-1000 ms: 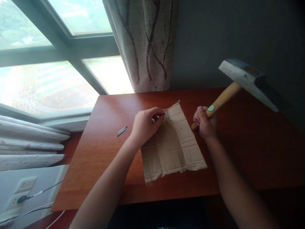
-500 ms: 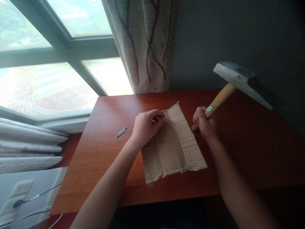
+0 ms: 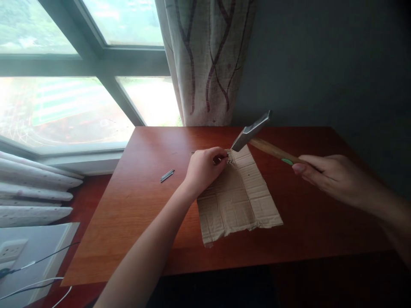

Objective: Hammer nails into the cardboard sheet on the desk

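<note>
My right hand (image 3: 327,171) is closed around the wooden handle of a hammer (image 3: 271,147). The hammer's metal head hangs just above and to the right of my left fingertips, over the far edge of the cardboard. My left hand (image 3: 207,167) rests at the far left part of the torn brown cardboard sheet (image 3: 236,207), thumb and forefinger pinched on a small nail (image 3: 227,156), mostly hidden by the fingers. Small dark marks or nails show in the cardboard beside the fingertips. Several loose metal nails (image 3: 167,176) lie on the table left of my left hand.
The cardboard lies on a reddish-brown wooden table (image 3: 135,231). Behind it hang a patterned curtain (image 3: 205,64) and a grey wall (image 3: 305,64). Windows (image 3: 64,102) are at the left. A wall socket (image 3: 13,250) with cables sits at the lower left.
The hammer has swung down and to the left, its head coming from high on the right to near my left fingertips. My left hand keeps its pinch. The view has shifted slightly.
</note>
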The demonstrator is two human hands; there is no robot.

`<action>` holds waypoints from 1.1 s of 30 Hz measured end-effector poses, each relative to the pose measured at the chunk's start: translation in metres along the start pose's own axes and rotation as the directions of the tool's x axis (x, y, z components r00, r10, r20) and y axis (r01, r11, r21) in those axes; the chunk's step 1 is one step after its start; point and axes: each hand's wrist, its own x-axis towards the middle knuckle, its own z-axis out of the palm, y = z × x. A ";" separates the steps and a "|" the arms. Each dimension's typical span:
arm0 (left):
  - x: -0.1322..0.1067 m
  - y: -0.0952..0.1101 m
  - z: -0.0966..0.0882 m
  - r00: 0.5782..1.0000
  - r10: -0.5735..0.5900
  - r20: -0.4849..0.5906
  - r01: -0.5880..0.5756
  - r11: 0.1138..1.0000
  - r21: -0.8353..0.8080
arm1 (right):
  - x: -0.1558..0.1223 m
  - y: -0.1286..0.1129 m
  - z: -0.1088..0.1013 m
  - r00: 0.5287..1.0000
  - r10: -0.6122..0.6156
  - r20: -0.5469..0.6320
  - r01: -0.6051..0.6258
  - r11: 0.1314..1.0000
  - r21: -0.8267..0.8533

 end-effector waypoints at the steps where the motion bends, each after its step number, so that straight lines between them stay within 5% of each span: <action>1: 0.000 -0.001 0.000 1.000 0.001 0.003 -0.001 1.000 0.004 | 0.000 -0.002 -0.004 1.000 -0.013 0.015 0.013 1.000 -0.021; 13: 0.001 -0.001 0.000 1.000 0.022 -0.013 -0.022 1.000 0.017 | 0.010 -0.014 -0.002 0.993 -0.115 0.015 0.116 0.993 -0.033; 33: 0.000 0.003 -0.003 0.998 0.034 0.060 -0.039 0.995 0.088 | 0.007 -0.013 0.003 0.996 -0.075 0.047 0.074 0.997 0.011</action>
